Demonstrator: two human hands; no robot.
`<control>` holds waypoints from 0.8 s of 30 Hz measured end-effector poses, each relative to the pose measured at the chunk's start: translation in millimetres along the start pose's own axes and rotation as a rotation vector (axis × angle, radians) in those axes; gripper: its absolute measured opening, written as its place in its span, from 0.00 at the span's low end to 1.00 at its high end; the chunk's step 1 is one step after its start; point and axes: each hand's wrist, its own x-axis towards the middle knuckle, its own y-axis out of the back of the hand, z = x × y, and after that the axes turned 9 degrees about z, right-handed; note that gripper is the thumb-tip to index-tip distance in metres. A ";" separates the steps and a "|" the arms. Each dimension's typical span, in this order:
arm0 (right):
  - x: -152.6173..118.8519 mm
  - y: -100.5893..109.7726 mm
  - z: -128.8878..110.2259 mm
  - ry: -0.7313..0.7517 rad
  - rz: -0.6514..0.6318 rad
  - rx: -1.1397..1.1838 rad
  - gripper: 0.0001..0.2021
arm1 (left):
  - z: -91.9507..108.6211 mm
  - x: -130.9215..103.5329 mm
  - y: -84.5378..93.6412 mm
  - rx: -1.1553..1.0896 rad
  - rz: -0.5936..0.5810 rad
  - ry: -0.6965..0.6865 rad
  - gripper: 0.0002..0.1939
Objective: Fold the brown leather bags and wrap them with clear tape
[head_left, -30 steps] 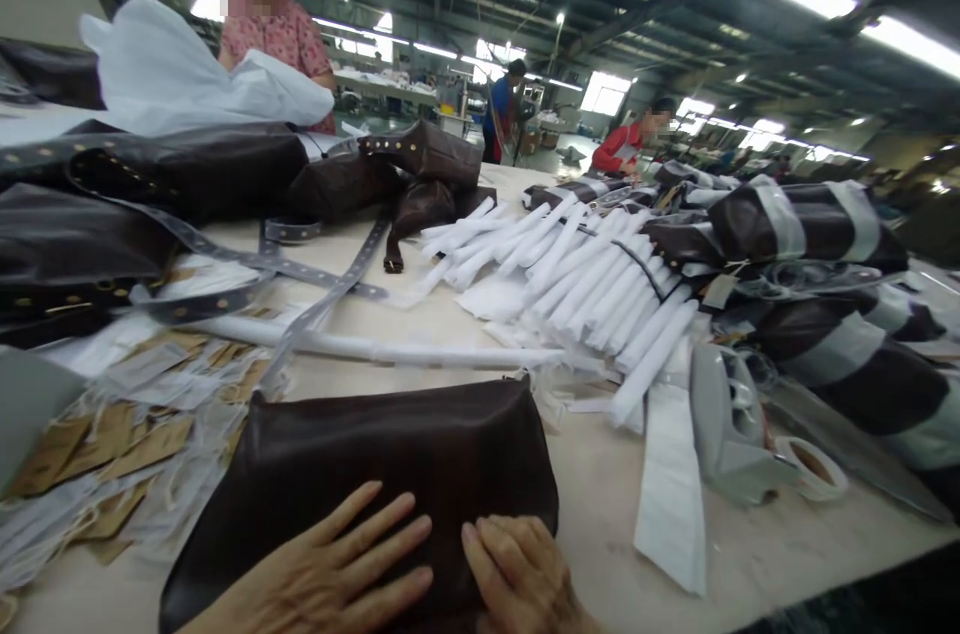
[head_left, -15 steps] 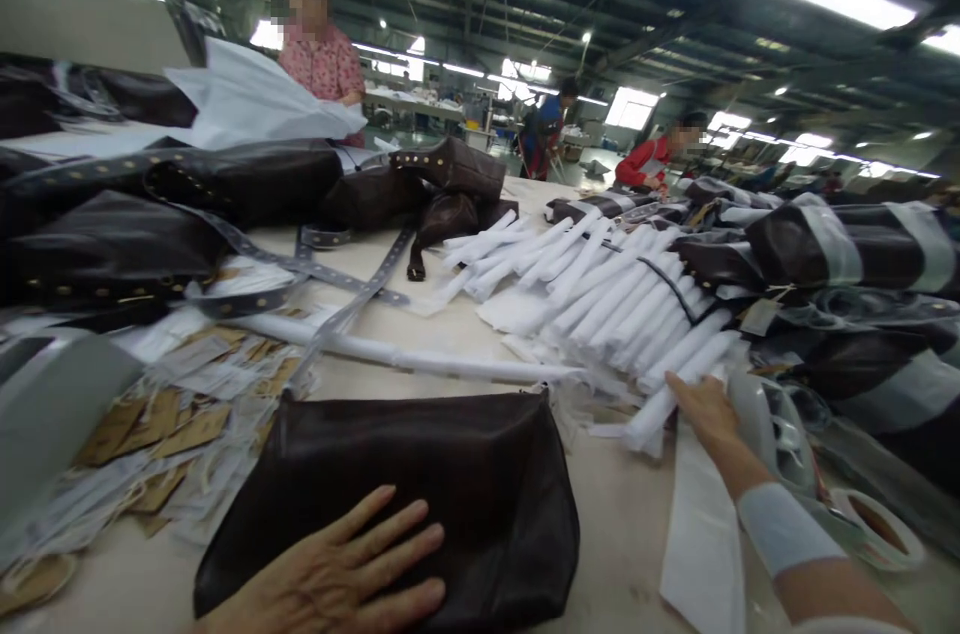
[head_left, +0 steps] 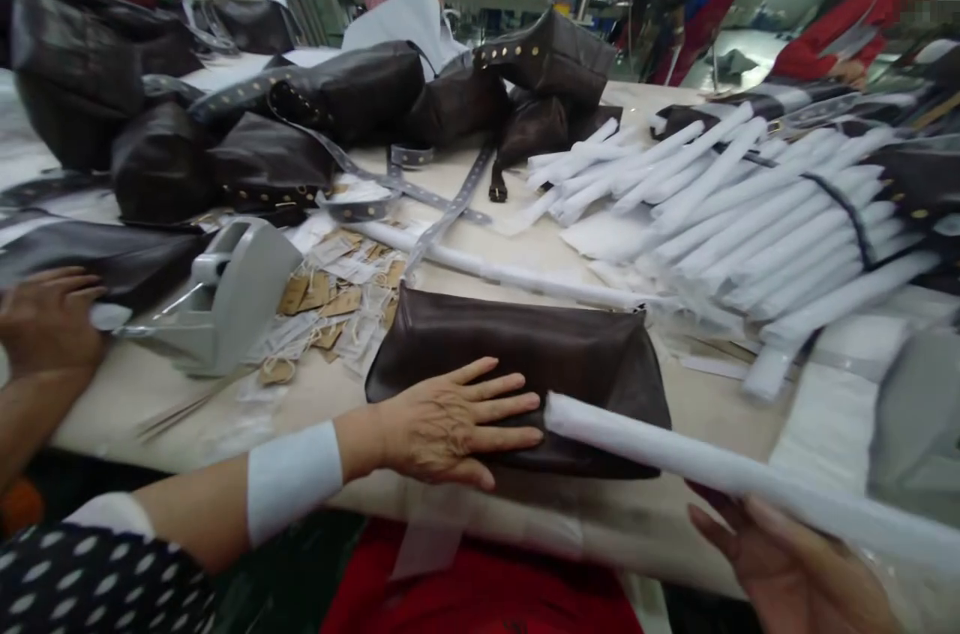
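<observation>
Near the edge of the surface, a dark bag is lying under the spread left hand, likely soft and slippery, best taken by its ends; the right hand is gripping a white roll, probably light and fairly stiff.

Dark brown smooth bag, lying on table, long white roll, one end over bag

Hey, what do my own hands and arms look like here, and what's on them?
Your left hand and right hand are gloveless. Your left forearm wears a pale bluish-white band; nearer the elbow are a plain white edge and a black sleeve with white polka dots. No right sleeve shows.
</observation>
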 end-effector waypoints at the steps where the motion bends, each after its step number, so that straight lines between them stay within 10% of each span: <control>1: -17.7 -3.3 4.7 -0.130 0.023 0.111 0.11 | -0.7 0.2 0.3 -0.006 -0.006 -0.003 0.28; 4: -29.0 -6.2 6.7 -0.380 0.127 0.339 0.13 | -2.5 0.2 -0.1 -0.016 -0.026 -0.012 0.30; 9: 30.6 1.5 -3.5 -0.709 0.155 0.512 0.17 | -2.1 0.4 1.0 0.024 -0.037 -0.014 0.30; 18: 87.2 6.8 -4.3 -0.541 0.293 0.968 0.15 | -6.0 4.5 3.6 0.100 -0.005 -0.096 0.33; 24: 41.1 9.6 -2.1 -0.263 0.247 0.778 0.08 | -3.6 4.1 5.0 0.073 -0.047 -0.046 0.31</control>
